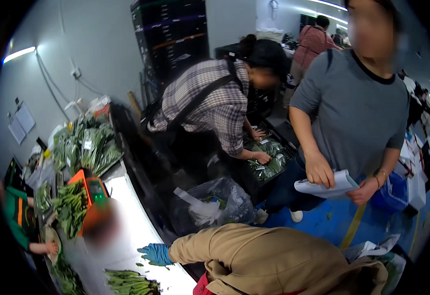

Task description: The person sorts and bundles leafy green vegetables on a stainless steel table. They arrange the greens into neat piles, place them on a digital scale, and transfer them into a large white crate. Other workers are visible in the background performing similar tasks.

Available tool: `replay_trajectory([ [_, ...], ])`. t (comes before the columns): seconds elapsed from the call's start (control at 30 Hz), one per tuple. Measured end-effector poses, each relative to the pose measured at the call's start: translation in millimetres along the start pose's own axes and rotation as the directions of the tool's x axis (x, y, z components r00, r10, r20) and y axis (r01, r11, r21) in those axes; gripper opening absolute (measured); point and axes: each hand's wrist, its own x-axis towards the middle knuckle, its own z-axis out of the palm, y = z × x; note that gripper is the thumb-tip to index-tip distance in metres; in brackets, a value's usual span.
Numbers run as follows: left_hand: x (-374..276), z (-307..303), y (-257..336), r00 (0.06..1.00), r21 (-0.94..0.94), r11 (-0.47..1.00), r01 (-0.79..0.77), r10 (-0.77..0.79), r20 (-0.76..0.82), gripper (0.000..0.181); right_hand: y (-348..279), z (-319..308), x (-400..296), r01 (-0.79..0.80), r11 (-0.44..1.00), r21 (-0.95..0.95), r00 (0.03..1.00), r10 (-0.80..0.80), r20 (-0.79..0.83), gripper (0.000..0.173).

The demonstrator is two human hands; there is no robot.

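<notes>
My right hand (156, 254), in a blue glove at the end of a tan sleeve, rests palm down near the edge of the white lit table (126, 210). Its fingers are apart and nothing shows in them. Small leaf scraps lie around it. Below it on the table is a bundle of leafy green stems (132, 282). Farther up stands an orange digital scale (89, 217) with a lit display, partly blurred, and more loose greens (69, 206) beside it. My left hand is out of view.
Bagged greens (86, 143) are piled at the table's far end. A clear plastic bag (218, 201) stands beyond the table edge. One person bends over a black crate (270, 155) of bagged greens; another stands holding papers (325, 184). Across the table, a green-sleeved person's hand (52, 247) touches a bag.
</notes>
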Motion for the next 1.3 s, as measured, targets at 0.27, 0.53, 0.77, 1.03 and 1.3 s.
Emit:
replay_trajectory([
  [0.27,15,18,-2,0.997,-0.025,0.997,-0.071,0.072,0.041,0.035,0,-10,-14,0.008,0.994,0.106,0.997,-0.016,0.072,0.042],
  [0.53,3,19,-22,0.996,-0.030,0.995,-0.091,0.090,-0.024,0.032,-5,-25,-29,0.000,0.995,0.101,0.998,-0.007,0.062,0.040],
  [0.77,-10,-11,-59,0.976,-0.022,0.997,-0.071,0.065,-0.206,0.029,13,14,-41,0.016,0.988,0.153,0.998,-0.007,-0.064,0.044],
  [1.03,3,-57,-150,0.942,-0.177,0.978,-0.112,0.048,-0.331,0.028,-6,-30,-26,0.028,0.998,-0.049,0.995,-0.032,-0.098,0.034],
  [1.3,-17,-45,-89,0.914,-0.339,0.941,0.002,-0.139,-0.381,0.028,-12,-34,-21,0.052,0.998,-0.026,0.999,-0.052,-0.016,0.031],
])
